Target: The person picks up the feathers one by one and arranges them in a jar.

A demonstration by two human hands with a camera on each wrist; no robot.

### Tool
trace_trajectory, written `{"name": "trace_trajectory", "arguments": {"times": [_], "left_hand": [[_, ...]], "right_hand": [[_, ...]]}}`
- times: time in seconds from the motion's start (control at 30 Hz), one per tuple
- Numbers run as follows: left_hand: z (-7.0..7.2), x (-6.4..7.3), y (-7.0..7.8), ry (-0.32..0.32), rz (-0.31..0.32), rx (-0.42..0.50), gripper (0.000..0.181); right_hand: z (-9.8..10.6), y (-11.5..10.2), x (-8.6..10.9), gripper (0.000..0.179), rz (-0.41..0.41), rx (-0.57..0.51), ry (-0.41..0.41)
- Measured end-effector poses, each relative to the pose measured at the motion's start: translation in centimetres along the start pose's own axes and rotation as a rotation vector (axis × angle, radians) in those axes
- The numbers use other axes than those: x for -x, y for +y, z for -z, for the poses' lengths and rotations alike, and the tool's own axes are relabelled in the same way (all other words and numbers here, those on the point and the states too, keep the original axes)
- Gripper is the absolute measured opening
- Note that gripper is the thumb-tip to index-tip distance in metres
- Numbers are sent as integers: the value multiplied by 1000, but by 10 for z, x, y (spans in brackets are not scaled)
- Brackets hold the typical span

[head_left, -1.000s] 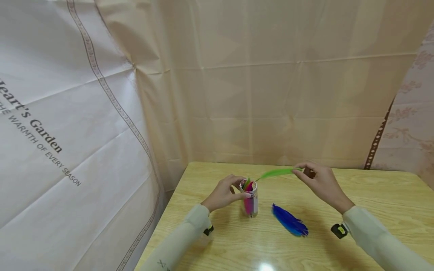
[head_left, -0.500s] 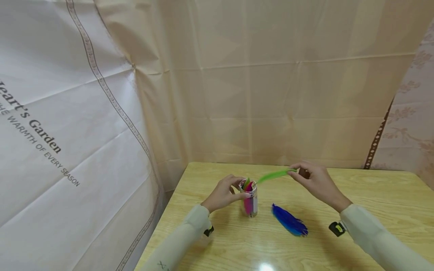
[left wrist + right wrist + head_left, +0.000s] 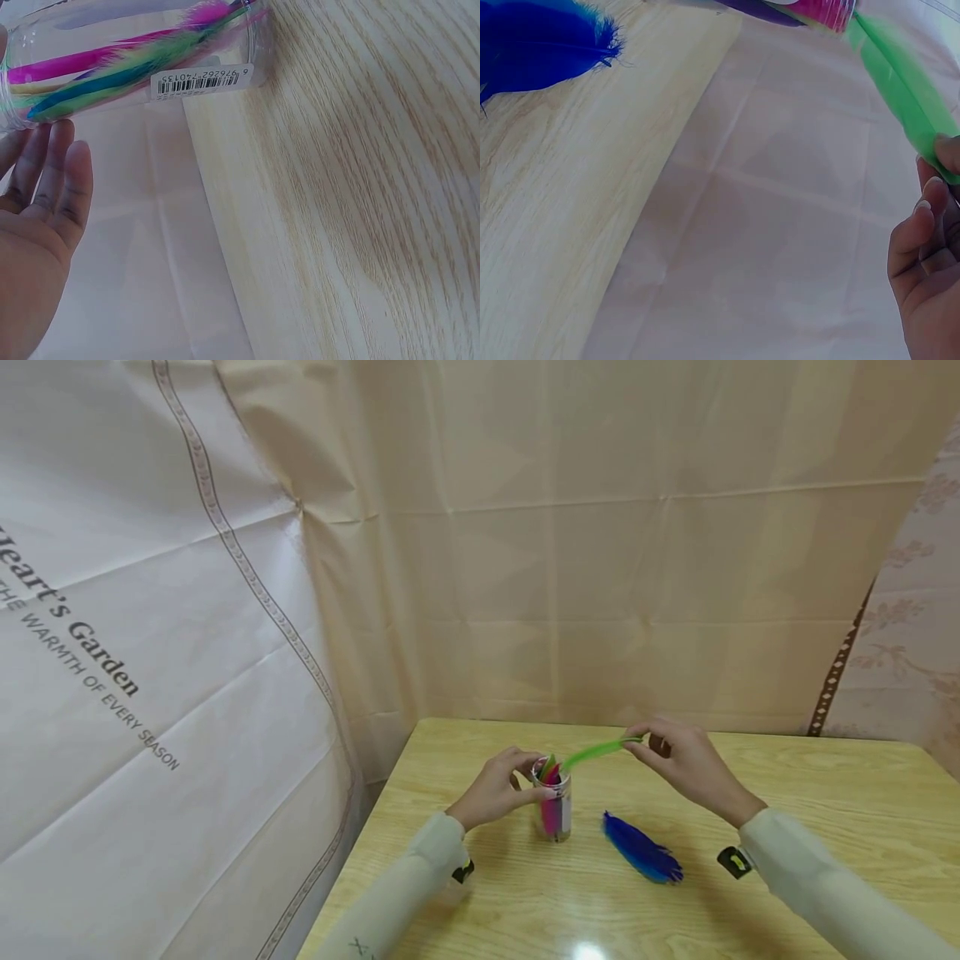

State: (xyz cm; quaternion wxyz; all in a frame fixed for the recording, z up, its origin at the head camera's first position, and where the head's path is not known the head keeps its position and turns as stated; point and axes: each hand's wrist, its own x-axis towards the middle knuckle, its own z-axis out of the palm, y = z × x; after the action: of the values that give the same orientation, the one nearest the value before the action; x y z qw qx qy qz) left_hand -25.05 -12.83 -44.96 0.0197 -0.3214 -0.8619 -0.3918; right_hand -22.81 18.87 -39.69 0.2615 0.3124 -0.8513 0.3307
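A clear jar with a barcode label stands on the table. Inside it are several coloured feathers, among them a magenta feather and a teal feather. My left hand grips the jar near its rim, thumb in front and fingers behind. Between thumb and fingertips, my right hand pinches a green feather at its broad end. That feather's other end is at the jar's mouth; in the right wrist view the green feather slants from rim to fingers.
Blue feathers lie on the wooden table to the right of the jar, below my right hand. A beige cloth hangs behind the table's back edge, and a white printed cloth hangs at the left.
My right hand has moved left and slightly down with the green feather, bringing its lower end into the jar's mouth. The left hand, the jar and the blue feathers have stayed in place.
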Motion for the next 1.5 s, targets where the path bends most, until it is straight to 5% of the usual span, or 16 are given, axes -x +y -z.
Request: {"name": "trace_trajectory", "arguments": {"times": [1.13,1.5], "left_hand": [[0,2,1,-14,-36,5,58],[0,3,2,-14,-28,2,59]], "right_hand": [[-38,-15,-20,25,233,5,-84],[-54,-26,-23,17,215,-22,-142]]}}
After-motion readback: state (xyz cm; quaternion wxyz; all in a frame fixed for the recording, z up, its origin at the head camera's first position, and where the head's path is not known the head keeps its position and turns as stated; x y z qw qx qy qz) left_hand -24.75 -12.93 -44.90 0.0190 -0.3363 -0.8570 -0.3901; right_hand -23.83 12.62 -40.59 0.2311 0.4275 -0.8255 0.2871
